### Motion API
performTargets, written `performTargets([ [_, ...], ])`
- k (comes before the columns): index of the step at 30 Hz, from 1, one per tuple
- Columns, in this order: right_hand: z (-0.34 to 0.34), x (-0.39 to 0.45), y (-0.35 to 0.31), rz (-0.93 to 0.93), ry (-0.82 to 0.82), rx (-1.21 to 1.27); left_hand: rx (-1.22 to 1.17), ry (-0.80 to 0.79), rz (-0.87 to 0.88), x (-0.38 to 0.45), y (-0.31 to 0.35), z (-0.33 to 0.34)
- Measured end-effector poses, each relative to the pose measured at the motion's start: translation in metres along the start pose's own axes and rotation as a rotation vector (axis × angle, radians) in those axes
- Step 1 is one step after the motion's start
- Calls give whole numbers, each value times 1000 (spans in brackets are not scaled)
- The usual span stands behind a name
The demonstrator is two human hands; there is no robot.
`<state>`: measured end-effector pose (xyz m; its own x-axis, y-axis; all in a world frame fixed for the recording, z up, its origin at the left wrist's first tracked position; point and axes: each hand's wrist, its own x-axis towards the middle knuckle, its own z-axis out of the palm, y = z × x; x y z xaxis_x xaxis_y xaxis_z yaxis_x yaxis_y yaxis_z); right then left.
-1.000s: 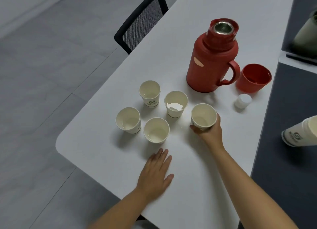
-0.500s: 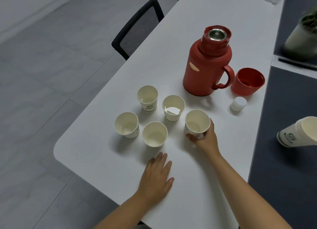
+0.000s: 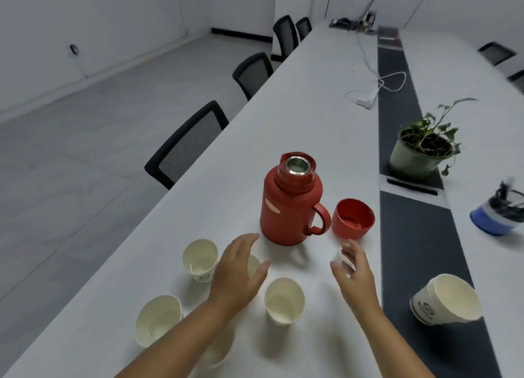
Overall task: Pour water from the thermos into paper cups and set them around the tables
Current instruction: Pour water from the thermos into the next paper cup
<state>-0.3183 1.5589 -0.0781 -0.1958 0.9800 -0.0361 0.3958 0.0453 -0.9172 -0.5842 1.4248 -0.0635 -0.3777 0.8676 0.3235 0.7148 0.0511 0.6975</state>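
Note:
The red thermos (image 3: 292, 204) stands upright with its mouth uncovered and its handle to the right. Its red lid cup (image 3: 353, 219) sits beside the handle. Several paper cups stand in front of it: one at the left (image 3: 200, 260), one nearer me (image 3: 158, 319), one in the middle (image 3: 284, 299). Another cup (image 3: 255, 263) is partly hidden under my left hand (image 3: 241, 267), which hovers open just short of the thermos. My right hand (image 3: 351, 272) is open below the lid cup, with a blurred white stopper (image 3: 338, 257) at its fingertips.
A stack of paper cups (image 3: 446, 299) lies on its side on the dark strip (image 3: 408, 236) between the tables. A potted plant (image 3: 422, 151), a blue container (image 3: 496, 216) and a white cable (image 3: 377, 88) lie beyond. Black chairs (image 3: 187, 145) line the table's left edge.
My right hand let go of the cup it held and moved right and forward. My left hand rose off the table and moved forward over the cups. The view tilted up along the table.

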Motion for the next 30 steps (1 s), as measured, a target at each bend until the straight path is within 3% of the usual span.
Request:
performTargets([
  [2,7,24,-11,8,8,9,-47,-95,-187,46,-9,9],
  [5,25,63,-20,10,-38,-19,-171,-207,-322,109,-18,19],
  [8,48,87,-23,67,-35,-10,-287,-304,-305,146,-14,18],
  [12,69,104,-23,153,108,23,-411,-338,-196,164,-5,14],
  [17,82,94,-37,174,259,131,-404,-299,-145,157,3,12],
  [22,58,68,-53,119,283,127,-399,-239,-148,135,27,5],
  [30,-37,-4,-126,-209,303,-25,-540,-48,-133,80,120,-20],
])
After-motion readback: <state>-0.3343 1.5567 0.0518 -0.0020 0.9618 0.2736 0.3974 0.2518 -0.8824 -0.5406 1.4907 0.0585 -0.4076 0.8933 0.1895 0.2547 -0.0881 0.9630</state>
